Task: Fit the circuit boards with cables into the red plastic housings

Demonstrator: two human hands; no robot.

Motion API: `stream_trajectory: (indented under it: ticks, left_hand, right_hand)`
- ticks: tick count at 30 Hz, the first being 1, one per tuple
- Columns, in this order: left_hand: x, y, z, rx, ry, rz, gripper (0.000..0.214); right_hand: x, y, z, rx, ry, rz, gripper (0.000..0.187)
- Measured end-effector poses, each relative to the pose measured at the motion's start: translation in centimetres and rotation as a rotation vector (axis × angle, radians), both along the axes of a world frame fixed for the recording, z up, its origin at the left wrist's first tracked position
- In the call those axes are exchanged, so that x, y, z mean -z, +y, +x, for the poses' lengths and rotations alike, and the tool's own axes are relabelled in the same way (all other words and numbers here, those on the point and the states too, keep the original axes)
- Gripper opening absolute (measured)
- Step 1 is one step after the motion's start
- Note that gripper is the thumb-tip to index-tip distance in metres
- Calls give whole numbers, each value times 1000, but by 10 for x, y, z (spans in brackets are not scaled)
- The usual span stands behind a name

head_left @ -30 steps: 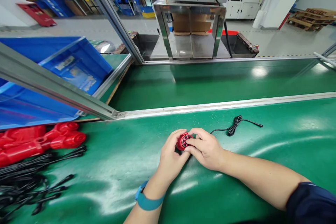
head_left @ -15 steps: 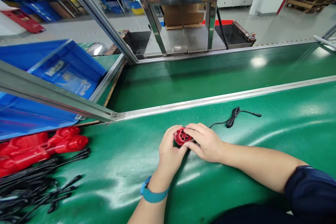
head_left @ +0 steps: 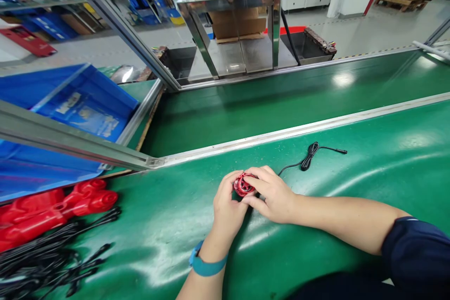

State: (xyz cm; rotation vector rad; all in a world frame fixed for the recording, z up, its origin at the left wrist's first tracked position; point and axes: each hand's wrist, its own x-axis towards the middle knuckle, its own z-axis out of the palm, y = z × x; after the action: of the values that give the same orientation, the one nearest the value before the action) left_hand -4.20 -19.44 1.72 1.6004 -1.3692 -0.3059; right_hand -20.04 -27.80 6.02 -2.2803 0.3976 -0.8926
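Between my two hands is a small round red part [head_left: 243, 185] with a dark spoked face turned upward. My left hand [head_left: 227, 204] wraps its left side, with a teal band on the wrist. From the right, my right hand [head_left: 272, 192] grips it, fingers on the top and the thumb at the near edge. A black cable [head_left: 309, 155] runs out from behind my right hand, tied in a small bundle with its plug end lying to the right. Its join with the red part is hidden.
Red plastic housings [head_left: 59, 206] and a heap of black cables [head_left: 45, 253] lie on the green work surface [head_left: 158, 225] at left. Behind them stands a tilted blue bin [head_left: 80, 108]. A metal rail [head_left: 246, 139] separates my surface from the green conveyor belt [head_left: 225, 108].
The view has shifted slightly. My right fingers and thumb have moved a little on the red part, which stays held in both hands.
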Motion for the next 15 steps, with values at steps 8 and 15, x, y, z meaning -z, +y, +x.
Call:
stream_trajectory:
  ticks: [8, 15]
  left_hand:
    - [-4, 0, -2, 12, 23, 9, 36]
    - [0, 2, -2, -29, 38, 25, 33]
  right_hand:
    - [8, 2, 1, 20, -90, 93, 31]
    - [4, 5, 1, -14, -108, -12, 19]
